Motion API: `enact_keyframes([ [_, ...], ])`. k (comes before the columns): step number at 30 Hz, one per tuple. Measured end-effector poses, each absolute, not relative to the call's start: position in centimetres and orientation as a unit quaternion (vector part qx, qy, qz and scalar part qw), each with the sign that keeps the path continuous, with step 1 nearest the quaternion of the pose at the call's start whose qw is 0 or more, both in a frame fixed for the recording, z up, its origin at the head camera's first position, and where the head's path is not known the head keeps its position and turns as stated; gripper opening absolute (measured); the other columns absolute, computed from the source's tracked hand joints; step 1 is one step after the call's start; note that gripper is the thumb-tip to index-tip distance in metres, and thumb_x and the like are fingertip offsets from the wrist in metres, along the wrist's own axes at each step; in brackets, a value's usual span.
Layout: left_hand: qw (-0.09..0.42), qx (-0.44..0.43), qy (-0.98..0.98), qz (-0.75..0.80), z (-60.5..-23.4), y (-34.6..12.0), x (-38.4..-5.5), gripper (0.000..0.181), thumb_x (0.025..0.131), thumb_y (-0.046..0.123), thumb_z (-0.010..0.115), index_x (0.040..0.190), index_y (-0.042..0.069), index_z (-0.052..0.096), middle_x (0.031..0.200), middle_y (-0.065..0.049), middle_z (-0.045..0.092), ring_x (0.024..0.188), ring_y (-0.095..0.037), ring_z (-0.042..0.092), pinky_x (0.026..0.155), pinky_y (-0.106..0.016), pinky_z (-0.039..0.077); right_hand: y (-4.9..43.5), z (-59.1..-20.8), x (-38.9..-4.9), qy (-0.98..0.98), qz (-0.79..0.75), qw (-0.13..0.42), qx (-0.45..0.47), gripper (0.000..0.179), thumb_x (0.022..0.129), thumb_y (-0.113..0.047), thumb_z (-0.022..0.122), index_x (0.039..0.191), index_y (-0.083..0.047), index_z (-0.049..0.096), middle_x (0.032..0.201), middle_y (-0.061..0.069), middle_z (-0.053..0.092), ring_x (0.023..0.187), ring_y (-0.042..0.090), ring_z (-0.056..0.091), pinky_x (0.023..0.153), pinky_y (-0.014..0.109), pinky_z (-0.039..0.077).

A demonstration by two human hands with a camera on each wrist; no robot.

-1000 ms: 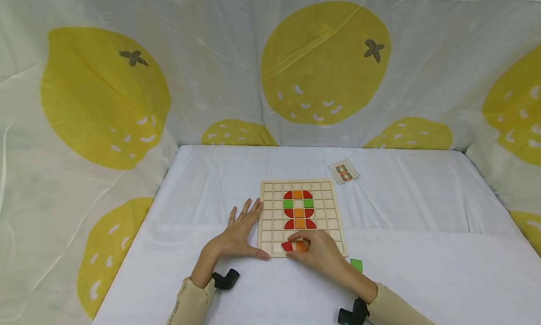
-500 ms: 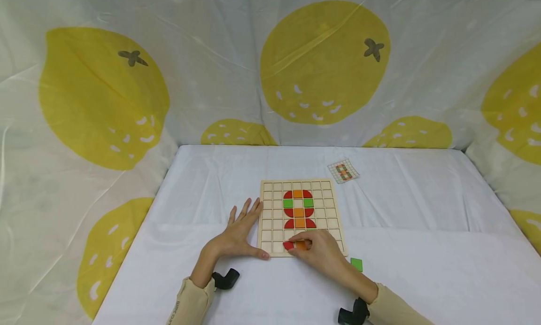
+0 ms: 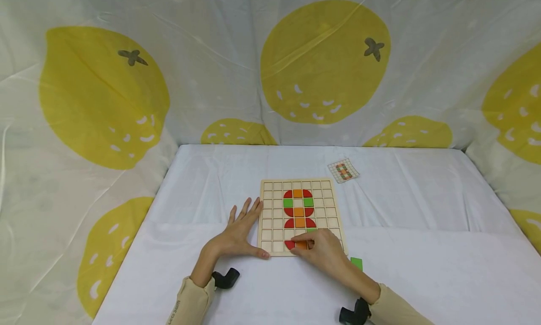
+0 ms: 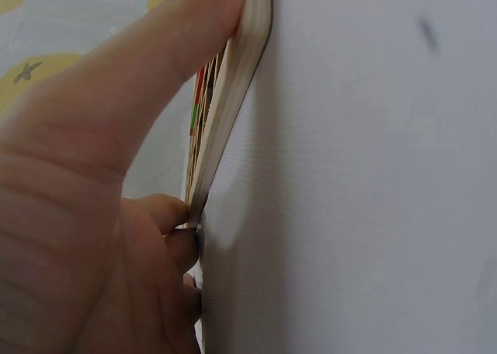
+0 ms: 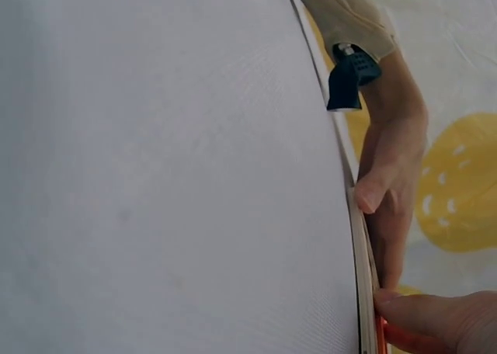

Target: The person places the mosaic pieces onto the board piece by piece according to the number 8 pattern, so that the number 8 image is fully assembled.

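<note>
A square wooden grid board (image 3: 267,224) lies on the white cloth, with red, orange and green tiles making a pattern down its middle columns. My left hand (image 3: 240,236) has its fingers spread against the board's left side, the thumb at the near left corner. In the left wrist view the thumb rests on the board's edge (image 4: 239,82). Over the bottom row, my right hand (image 3: 323,251) pinches a red rounded tile (image 3: 289,244) between thumb and forefinger. Beside it sits an orange tile (image 3: 302,244), partly covered by the fingers. The board's lower right cells are hidden.
A loose green tile (image 3: 357,262) lies off the board's near right corner, partly behind the right wrist. Beyond the board's far right corner is a small pattern card (image 3: 343,171). A lemon-print curtain (image 3: 220,81) hangs behind and beside the table.
My right hand has shifted slightly right, bringing the red tile from left of its cell to close beside the orange tile. The left hand has stayed in place.
</note>
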State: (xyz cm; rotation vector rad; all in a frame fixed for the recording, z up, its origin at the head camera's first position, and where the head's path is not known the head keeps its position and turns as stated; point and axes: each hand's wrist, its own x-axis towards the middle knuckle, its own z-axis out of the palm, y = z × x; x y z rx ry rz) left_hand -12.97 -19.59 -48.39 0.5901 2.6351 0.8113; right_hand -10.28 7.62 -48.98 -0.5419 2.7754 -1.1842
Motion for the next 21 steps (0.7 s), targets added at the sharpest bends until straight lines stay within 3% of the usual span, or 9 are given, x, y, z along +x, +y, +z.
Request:
enact_keyframes([
  [9, 0.161, 0.205, 0.923, 0.282, -48.5, -19.6, -13.0, 0.138, 0.070, 0.058, 0.091, 0.166, 0.004, 0.008, 0.176, -0.013, 0.001, 0.162, -0.039, -0.009, 0.125, -0.069, -0.010, 7.8, -49.0, -10.1, 0.908, -0.378, 0.028, -0.177, 0.021, 0.078, -0.023, 0.091, 0.097, -0.019, 0.086, 0.050, -0.015, 0.038, 0.050, -0.003, 0.034, 0.047, 0.016, 0.021],
  [16, 0.160, 0.206, 0.924, 0.281, -48.4, -19.6, -13.0, 0.139, 0.069, 0.058, 0.091, 0.166, 0.004, 0.008, 0.176, -0.013, 0.001, 0.162, -0.039, -0.009, 0.125, -0.069, -0.010, 9.4, -48.3, -9.7, 0.887, -0.425, 0.085, -0.158, 0.026, 0.081, -0.019, 0.089, 0.107, -0.017, 0.083, 0.053, -0.012, 0.029, 0.051, -0.001, 0.025, 0.051, 0.016, 0.019],
  [21, 0.159, 0.207, 0.923, 0.284, -48.5, -19.7, -13.1, 0.139, 0.069, 0.057, 0.092, 0.166, 0.004, 0.007, 0.176, -0.013, 0.001, 0.162, -0.040, -0.009, 0.125, -0.069, -0.010, 12.4, -47.6, -9.4, 0.881, -0.443, 0.084, -0.140, 0.023, 0.083, -0.019, 0.088, 0.105, -0.017, 0.082, 0.056, -0.011, 0.028, 0.054, -0.002, 0.026, 0.052, 0.016, 0.024],
])
